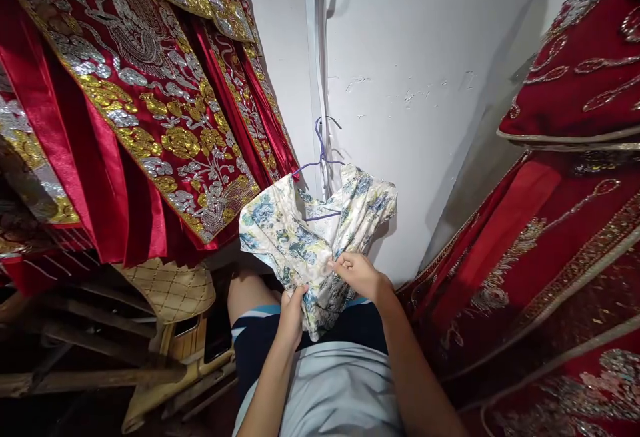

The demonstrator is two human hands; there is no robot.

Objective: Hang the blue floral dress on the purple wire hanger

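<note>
dressing the front of the floral garment appears to be the step in hand. the garment is on a purple hanger, in front of the white wall and just above the operator's lap. the hanger's shoulders pass inside the garment, and its lower bar shows across the neck opening. whether the hook is caught on the white strip behind it cannot be determined.

grip state: the right hand has thumb and forefinger brought together on the fabric near the base of the neckline. the left hand presses its thumb on the cloth lower down; its fingers are mostly hidden, so only a thumb-side hold on the garment can be confirmed.

recommended practice: the left hand should act as the anchor, holding the lower cloth lightly taut while the right hand sets the neckline edge flat. pulling should be even and gentle, since a sharp downward tug could slide a shoulder off the hanger. gathered cloth below the right hand is best smoothed outward from the centre. clearance is advisable from the embroidered red garments at left, as raised trim could snag the fabric.
</note>
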